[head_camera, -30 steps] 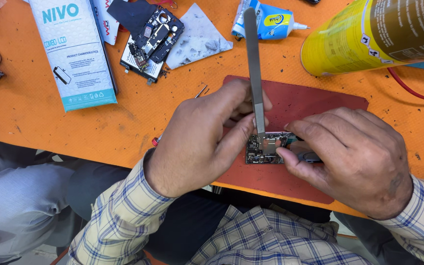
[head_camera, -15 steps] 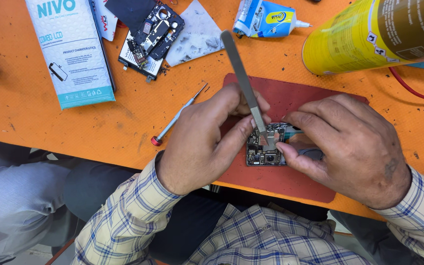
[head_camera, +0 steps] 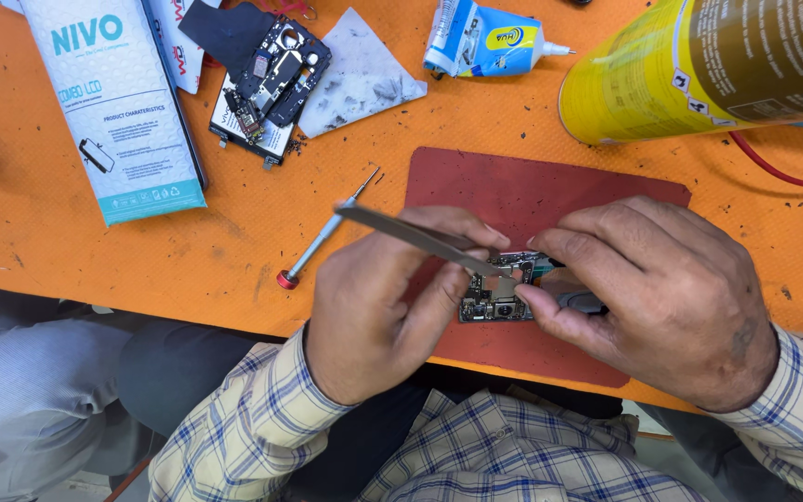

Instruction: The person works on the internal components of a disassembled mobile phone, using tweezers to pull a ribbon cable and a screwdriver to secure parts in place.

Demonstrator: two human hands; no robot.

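Two bare hands work over an orange table, seen from above, at its near edge. A large yellow spray can lies on its side at the far right. A white and teal box lies at the far left, well apart from the hands. Under the hands sits a dark red work mat, whose near side reaches almost to the table's edge.

The right hand pinches a small phone circuit board between thumb and fingers, steadying it on the mat. The left hand grips metal tweezers, fingers closed around them, tips resting on the board's top.

The step looks like picking at a small part on the board. The next move likely calls for a fine, steady touch while the board is held still.

Beyond the mat lie a glue tube, a dismantled phone frame and a smudged white sheet. A small red-capped screwdriver lies just left of the left hand. Open room is on bare orange between box and mat.
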